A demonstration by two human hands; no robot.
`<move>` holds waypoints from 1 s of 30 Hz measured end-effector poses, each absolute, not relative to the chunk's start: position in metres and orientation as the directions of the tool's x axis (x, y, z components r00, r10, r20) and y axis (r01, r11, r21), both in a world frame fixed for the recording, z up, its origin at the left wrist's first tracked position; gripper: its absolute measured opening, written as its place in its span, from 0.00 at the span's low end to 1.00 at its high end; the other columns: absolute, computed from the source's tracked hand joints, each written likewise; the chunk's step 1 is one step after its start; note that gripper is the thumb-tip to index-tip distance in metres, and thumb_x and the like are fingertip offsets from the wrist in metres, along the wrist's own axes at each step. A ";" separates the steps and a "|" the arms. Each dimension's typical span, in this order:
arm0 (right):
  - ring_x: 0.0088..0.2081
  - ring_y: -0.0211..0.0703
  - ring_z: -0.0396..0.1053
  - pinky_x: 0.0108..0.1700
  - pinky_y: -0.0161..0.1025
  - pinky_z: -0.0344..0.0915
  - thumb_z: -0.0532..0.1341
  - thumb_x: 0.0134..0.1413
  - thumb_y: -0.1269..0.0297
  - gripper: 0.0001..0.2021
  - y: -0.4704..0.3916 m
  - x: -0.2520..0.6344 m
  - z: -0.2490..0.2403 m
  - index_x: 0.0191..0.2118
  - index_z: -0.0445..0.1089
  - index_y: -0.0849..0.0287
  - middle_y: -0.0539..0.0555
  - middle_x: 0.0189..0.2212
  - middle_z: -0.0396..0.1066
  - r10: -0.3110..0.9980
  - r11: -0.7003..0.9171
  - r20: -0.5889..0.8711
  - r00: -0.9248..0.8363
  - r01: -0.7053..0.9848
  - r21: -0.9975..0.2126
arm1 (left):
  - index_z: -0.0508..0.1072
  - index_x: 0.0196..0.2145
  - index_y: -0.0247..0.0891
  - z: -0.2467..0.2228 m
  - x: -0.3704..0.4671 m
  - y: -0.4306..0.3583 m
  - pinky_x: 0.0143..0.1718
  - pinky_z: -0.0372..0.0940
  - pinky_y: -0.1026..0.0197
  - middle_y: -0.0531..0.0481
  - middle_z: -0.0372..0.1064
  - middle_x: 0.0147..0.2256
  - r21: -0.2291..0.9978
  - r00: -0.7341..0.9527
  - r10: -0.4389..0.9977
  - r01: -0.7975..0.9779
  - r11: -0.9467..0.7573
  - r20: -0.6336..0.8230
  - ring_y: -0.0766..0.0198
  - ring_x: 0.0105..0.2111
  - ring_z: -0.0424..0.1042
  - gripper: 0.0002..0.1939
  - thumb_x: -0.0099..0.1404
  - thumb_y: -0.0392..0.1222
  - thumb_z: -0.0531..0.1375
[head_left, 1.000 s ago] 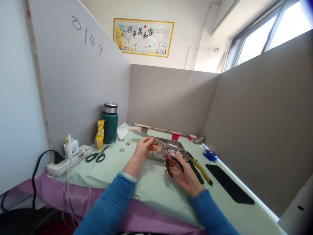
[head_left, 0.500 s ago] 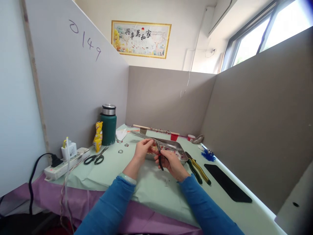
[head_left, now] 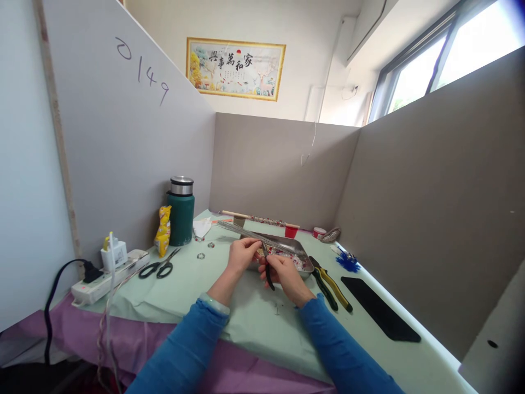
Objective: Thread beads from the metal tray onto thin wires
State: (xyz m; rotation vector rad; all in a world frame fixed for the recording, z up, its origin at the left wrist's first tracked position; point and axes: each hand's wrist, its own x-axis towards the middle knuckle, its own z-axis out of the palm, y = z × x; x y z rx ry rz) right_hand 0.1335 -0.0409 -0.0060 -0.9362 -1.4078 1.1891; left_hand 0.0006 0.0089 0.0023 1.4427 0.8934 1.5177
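My right hand (head_left: 285,276) is closed round small black-handled pliers (head_left: 269,272), whose jaws point up and away. My left hand (head_left: 243,254) is pinched close to the plier jaws; what sits between its fingertips is too small to make out. Both hands are over the near edge of a metal tray (head_left: 308,261) with red, clear and gold beads (head_left: 293,260). A bundle of thin metal wires (head_left: 240,227) lies across the tray's far left side, just beyond my left fingers.
Scissors (head_left: 159,267), a green bottle (head_left: 181,213), a yellow packet (head_left: 163,232) and a power strip (head_left: 92,287) stand left. Small rings (head_left: 200,256) lie left of the hands. On the right are yellow-green pliers (head_left: 334,287) and a black strip (head_left: 379,309).
The whole view has shifted slightly. Both hands remain together at the pliers, with only a small change in the fingers and the tool's angle.
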 end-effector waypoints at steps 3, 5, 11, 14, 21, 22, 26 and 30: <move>0.25 0.41 0.67 0.22 0.37 0.66 0.60 0.47 0.53 0.16 -0.041 0.134 -0.006 0.32 0.70 0.63 0.56 0.27 0.69 0.959 0.222 0.224 -0.175 -0.033 -0.975 | 0.76 0.30 0.33 0.001 0.001 0.011 0.20 0.62 0.65 0.49 0.68 0.18 0.908 0.030 0.909 -0.065 -0.414 0.416 0.65 0.18 0.66 0.12 0.52 0.45 0.61; 0.26 0.42 0.67 0.23 0.38 0.67 0.60 0.47 0.54 0.15 -0.041 0.134 -0.006 0.32 0.70 0.63 0.56 0.27 0.69 0.960 0.225 0.226 -0.165 -0.028 -0.974 | 0.75 0.29 0.33 0.000 0.001 0.011 0.21 0.63 0.65 0.48 0.70 0.21 0.900 0.039 0.900 -0.052 -0.433 0.435 0.65 0.19 0.67 0.11 0.52 0.45 0.61; 0.27 0.43 0.67 0.27 0.38 0.64 0.56 0.50 0.52 0.16 -0.038 0.135 -0.008 0.31 0.69 0.61 0.54 0.26 0.70 0.949 0.291 0.280 -0.144 0.060 -0.955 | 0.72 0.29 0.34 0.000 0.002 0.010 0.23 0.63 0.66 0.50 0.68 0.22 0.905 0.111 0.899 -0.102 -0.413 0.423 0.67 0.22 0.66 0.11 0.53 0.45 0.60; 0.26 0.40 0.64 0.29 0.36 0.60 0.53 0.54 0.52 0.17 -0.037 0.136 -0.008 0.26 0.68 0.61 0.52 0.24 0.68 0.902 0.432 0.408 -0.142 0.243 -0.869 | 0.69 0.28 0.34 0.002 0.002 0.008 0.25 0.64 0.65 0.51 0.67 0.23 0.905 0.170 0.894 -0.181 -0.385 0.414 0.67 0.24 0.67 0.11 0.53 0.46 0.60; 0.26 0.38 0.58 0.30 0.35 0.53 0.51 0.56 0.58 0.19 -0.040 0.135 -0.007 0.18 0.56 0.59 0.49 0.20 0.58 0.769 0.582 0.633 -0.088 0.505 -0.637 | 0.69 0.30 0.33 0.005 0.002 0.003 0.29 0.66 0.62 0.51 0.67 0.26 0.894 0.217 0.889 -0.301 -0.333 0.404 0.67 0.26 0.67 0.14 0.51 0.46 0.63; 0.25 0.37 0.56 0.28 0.34 0.52 0.50 0.57 0.57 0.19 -0.041 0.135 -0.007 0.18 0.55 0.59 0.48 0.18 0.57 0.780 0.574 0.619 -0.094 0.502 -0.647 | 0.69 0.30 0.33 0.006 0.002 0.002 0.30 0.66 0.63 0.51 0.67 0.26 0.890 0.221 0.886 -0.315 -0.330 0.407 0.67 0.26 0.67 0.14 0.51 0.46 0.63; 0.20 0.35 0.52 0.24 0.34 0.48 0.50 0.58 0.56 0.19 -0.039 0.135 -0.010 0.18 0.53 0.59 0.46 0.14 0.54 0.815 0.550 0.570 -0.109 0.456 -0.699 | 0.69 0.30 0.33 0.006 0.001 0.000 0.30 0.66 0.63 0.52 0.67 0.27 0.884 0.241 0.879 -0.338 -0.322 0.412 0.68 0.27 0.67 0.15 0.51 0.49 0.63; 0.18 0.34 0.51 0.22 0.33 0.47 0.50 0.58 0.55 0.18 -0.037 0.136 -0.012 0.20 0.55 0.58 0.45 0.14 0.54 0.827 0.550 0.547 -0.129 0.389 -0.739 | 0.71 0.32 0.33 0.006 0.002 -0.003 0.33 0.65 0.64 0.49 0.69 0.30 0.913 0.319 0.877 -0.318 -0.257 0.358 0.67 0.30 0.68 0.18 0.53 0.53 0.62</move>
